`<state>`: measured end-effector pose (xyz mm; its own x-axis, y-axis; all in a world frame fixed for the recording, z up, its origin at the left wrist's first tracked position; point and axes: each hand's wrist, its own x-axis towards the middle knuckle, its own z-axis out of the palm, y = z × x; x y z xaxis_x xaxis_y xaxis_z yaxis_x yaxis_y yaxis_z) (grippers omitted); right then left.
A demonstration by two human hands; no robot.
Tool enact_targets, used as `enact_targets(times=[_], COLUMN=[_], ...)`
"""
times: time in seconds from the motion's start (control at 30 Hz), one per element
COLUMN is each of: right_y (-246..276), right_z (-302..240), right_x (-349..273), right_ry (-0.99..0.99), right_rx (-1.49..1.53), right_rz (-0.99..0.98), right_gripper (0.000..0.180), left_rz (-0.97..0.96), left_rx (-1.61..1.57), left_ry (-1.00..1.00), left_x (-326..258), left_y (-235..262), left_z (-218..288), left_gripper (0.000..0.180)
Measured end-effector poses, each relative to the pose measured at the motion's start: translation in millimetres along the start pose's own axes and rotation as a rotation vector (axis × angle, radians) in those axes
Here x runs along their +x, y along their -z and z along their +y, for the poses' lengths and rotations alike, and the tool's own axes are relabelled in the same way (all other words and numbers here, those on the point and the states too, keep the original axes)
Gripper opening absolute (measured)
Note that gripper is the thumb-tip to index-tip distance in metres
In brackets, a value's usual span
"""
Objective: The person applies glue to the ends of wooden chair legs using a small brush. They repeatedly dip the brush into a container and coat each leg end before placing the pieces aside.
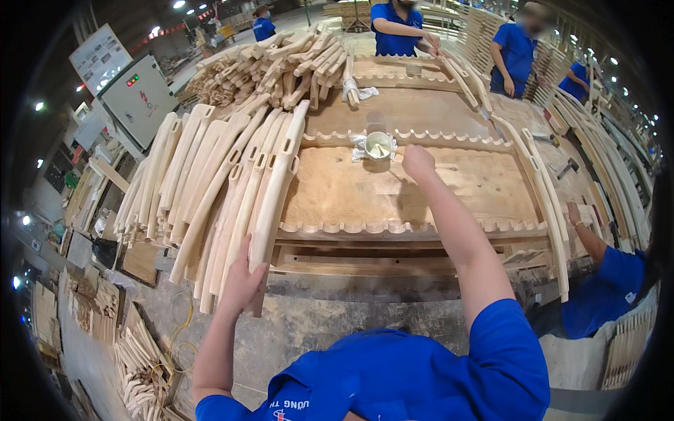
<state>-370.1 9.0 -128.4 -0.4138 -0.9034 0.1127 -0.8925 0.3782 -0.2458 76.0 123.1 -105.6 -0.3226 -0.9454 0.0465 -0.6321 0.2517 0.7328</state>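
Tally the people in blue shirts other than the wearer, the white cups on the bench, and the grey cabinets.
People in blue shirts: 5
White cup: 1
Grey cabinet: 1
Total: 7

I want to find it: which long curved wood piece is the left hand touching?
The rightmost curved wooden piece of the stack, beside the workbench; the left hand rests on its lower end.

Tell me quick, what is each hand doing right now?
Left hand: fingers wrapped around the end of a curved wooden piece.
Right hand: closed beside the small glue cup; what it holds cannot be told.
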Motion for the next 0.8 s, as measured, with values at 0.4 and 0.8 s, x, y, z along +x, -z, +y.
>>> enact_targets(times=[0.4, 0.8], right_y=[-29, -49], right_z=[40, 40], right_x=[16, 15], right_ry=[-0.057, 0.021], right_rx=[0.414, 0.446], right_rz=[-0.097, -0.105], right_gripper=[0.025, 0.026], left_rz=[0.016, -0.048], left_rx=[-0.544, -0.755], left_ry=[0.270, 0.413], left_x=[-85, -91], left_y=[-140, -187], left_z=[45, 34], left_gripper=[0.070, 0.062])
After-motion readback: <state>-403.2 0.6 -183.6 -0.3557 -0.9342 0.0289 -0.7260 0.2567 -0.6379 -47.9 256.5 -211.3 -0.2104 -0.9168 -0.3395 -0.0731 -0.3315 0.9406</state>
